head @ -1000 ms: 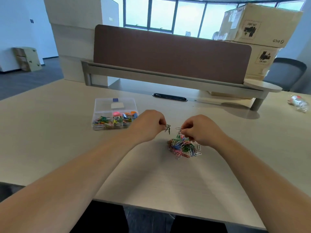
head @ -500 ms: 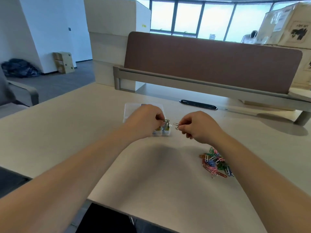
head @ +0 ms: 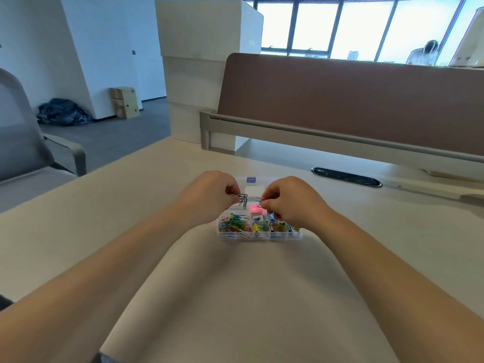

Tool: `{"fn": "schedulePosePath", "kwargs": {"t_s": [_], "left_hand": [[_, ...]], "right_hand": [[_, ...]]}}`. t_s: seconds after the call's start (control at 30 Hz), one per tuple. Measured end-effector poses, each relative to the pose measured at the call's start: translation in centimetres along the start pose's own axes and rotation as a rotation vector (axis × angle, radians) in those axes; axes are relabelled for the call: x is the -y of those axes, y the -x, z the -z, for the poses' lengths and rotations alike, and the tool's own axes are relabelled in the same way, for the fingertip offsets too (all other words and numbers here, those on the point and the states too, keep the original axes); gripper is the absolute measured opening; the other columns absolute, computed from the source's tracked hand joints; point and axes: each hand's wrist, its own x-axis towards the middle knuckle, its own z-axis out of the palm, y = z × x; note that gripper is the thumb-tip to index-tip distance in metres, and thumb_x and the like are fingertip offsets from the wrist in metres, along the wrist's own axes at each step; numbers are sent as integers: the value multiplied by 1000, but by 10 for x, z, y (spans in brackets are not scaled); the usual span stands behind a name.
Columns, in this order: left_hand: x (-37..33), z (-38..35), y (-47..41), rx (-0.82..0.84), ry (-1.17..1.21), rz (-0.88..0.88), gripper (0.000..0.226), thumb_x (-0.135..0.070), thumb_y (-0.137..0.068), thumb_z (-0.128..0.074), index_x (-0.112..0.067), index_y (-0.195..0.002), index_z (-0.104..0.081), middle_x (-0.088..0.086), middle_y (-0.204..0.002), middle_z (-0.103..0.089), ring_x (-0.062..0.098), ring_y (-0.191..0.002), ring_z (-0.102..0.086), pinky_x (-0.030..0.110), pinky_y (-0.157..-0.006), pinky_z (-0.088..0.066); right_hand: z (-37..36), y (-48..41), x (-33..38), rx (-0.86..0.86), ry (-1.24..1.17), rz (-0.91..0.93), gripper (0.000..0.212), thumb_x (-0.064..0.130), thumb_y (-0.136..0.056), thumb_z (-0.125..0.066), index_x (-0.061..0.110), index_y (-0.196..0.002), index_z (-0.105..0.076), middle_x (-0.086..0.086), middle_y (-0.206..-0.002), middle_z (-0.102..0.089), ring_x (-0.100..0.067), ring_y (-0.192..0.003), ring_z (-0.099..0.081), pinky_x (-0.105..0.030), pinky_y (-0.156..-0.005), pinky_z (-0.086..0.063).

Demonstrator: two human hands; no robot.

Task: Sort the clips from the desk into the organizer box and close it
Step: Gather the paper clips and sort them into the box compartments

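Left hand (head: 210,196): the fingers are curled, and a small bunch of dark clips (head: 243,199) is pinched at the fingertips and held just above the box
Right hand (head: 290,203): the fingers are curled and a single clip (head: 259,203) is pinched between thumb and forefinger; its colour cannot be told
Held clips: they are kept near each other but apart
Organizer box (head: 259,236): clear plastic, set on the desk (head: 235,297) directly beneath both hands; its lid (head: 251,180) is laid open behind, marked with a purple label
Box contents: mixed coloured paper clips (head: 233,224) are heaped in the front left compartment; a pink item (head: 258,211) is seen in a middle compartment
Surroundings: a brown divider panel (head: 340,100) is mounted along the far edge, a dark cable slot (head: 345,176) is set before it, and a grey chair (head: 26,142) is placed at the left
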Motion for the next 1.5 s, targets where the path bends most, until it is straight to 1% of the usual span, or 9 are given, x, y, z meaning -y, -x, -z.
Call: {"fn": "schedulePosePath", "kwargs": {"t_s": [0.2, 0.37, 0.47, 0.73, 0.93, 1.13, 1.23, 1.37, 1.5], "left_hand": [[19, -11, -6, 72, -7, 13, 9, -22, -90, -63, -20, -93, -72, -4, -88, -65, 5, -68, -52, 18, -56, -40], [24, -19, -4, 127, -48, 7, 12, -23, -89, -64, -22, -98, -72, -5, -93, -65, 9, -76, -55, 19, -60, -41], [26, -23, -3, 128, -63, 12, 14, -25, -89, -64, -23, -100, -73, -4, -99, -68, 10, -82, -57, 21, -68, -42], [31, -27, 1, 108, -34, -2, 20, -24, -91, -62, -23, -107, -74, -5, -105, -68, 9, -85, -53, 21, -72, -38], [37, -21, 4, 36, 9, -3, 15, -21, -89, -64, -19, -101, -73, -3, -100, -65, 12, -88, -57, 23, -76, -43], [45, -11, 7, 46, 4, 9, 6, -22, -88, -66, -22, -91, -70, -6, -89, -63, 11, -79, -54, 23, -65, -39], [48, -11, 9, 92, -26, 12, 2, -24, -86, -67, -23, -87, -68, -7, -83, -59, 10, -75, -52, 22, -60, -37], [50, -12, 11, 137, -12, -3, 7, -21, -85, -67, -26, -81, -64, -7, -82, -60, 12, -78, -55, 24, -66, -43], [49, -15, 11, 114, -18, -5, 6, -19, -87, -64, -23, -86, -68, -8, -84, -60, 12, -81, -56, 23, -69, -44]], "right_hand": [[-11, -12, 3, 26, 9, 11, 13, 21, -92, -67, 15, -99, -75, 2, -79, -68, -15, -69, -65, -30, -70, -56], [-17, -15, 5, 42, 26, 10, 13, 21, -91, -67, 15, -99, -76, 0, -83, -71, -16, -70, -65, -31, -70, -56], [-21, -16, 8, 59, 32, 19, 13, 20, -91, -67, 14, -100, -76, -2, -88, -72, -15, -70, -63, -27, -67, -52], [-29, -17, 14, 75, 88, 42, 16, 22, -92, -66, 18, -103, -76, -1, -95, -73, -15, -80, -64, -27, -74, -52], [-36, -19, 21, 79, 103, 70, 16, 22, -91, -67, 19, -104, -77, 0, -98, -74, -15, -82, -63, -25, -73, -49], [-43, -22, 27, 99, 132, 75, 17, 23, -91, -66, 22, -103, -77, 0, -99, -74, -16, -86, -63, -25, -73, -48], [-45, -22, 28, 104, 151, 64, 18, 25, -91, -66, 22, -105, -77, 0, -100, -74, -16, -87, -63, -30, -81, -54], [-44, -21, 27, 102, 149, 68, 18, 26, -90, -67, 22, -106, -76, 0, -101, -74, -16, -88, -63, -30, -81, -53], [-43, -21, 25, 88, 148, 68, 21, 25, -90, -68, 20, -110, -74, 0, -107, -72, -16, -90, -63, -27, -83, -52]]}}
